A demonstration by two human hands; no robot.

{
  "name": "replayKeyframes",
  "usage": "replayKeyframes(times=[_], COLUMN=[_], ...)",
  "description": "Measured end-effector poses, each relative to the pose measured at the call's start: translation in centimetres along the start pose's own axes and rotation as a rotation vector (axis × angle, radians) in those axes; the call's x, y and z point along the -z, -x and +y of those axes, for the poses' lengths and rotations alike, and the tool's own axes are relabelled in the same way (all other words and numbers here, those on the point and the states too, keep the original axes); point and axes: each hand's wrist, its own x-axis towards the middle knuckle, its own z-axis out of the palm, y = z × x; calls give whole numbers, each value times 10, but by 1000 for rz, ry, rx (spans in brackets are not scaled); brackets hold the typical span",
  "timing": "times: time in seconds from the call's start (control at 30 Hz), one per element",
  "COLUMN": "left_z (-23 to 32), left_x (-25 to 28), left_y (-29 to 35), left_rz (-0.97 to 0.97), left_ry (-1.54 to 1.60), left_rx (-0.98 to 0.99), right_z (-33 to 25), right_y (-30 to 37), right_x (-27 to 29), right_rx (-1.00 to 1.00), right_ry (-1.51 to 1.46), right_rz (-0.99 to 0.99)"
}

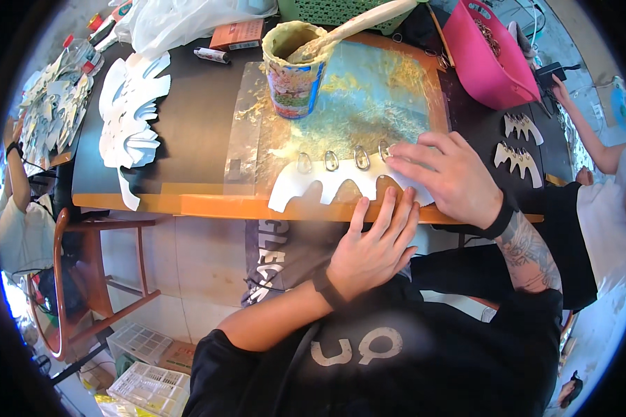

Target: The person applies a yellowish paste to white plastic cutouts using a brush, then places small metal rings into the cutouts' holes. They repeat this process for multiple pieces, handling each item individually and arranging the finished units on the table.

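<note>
A white scalloped strip point(293, 186) lies along the table's front edge, with several oval metal rings point(332, 162) set along its upper side. My left hand point(375, 243) is open, its outstretched fingertips on the strip's lower edge at the right. Over the strip's right end, my right hand point(452, 174) is closed, fingertips at a metal ring point(384, 151); part of that ring is hidden. Behind the strip, a glue-smeared can point(293, 87) holds a brush with a pale wooden handle point(362, 24). Dried yellowish glue covers the board point(375, 83) beneath.
A pile of white scalloped cutouts point(129, 118) lies at left. A pink basket point(490, 62) of metal pieces stands at back right, near two strips with rings point(518, 163). A green basket point(341, 12), plastic bag point(195, 21) and marker point(211, 55) sit behind. Other people work on both sides.
</note>
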Motion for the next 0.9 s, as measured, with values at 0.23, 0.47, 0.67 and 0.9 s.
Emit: replayKeyframes(times=[0.23,0.47,0.67,0.9], left_z=[-5,-4,-12,-64], left_x=[0,-5,5,29], left_y=[4,3,8,72], left_rz=[-2,18,19,193], left_ry=[-43,-59,205,415], left_rx=[-23,-23,-54,-109], right_z=[-3,-3,-13,-38], right_y=[3,4,5,35], right_x=[-5,-8,-2,-12], right_rx=[-29,-38,-173,-667], right_ry=[38,3,-97,-379], right_rz=[-32,-34,89,118])
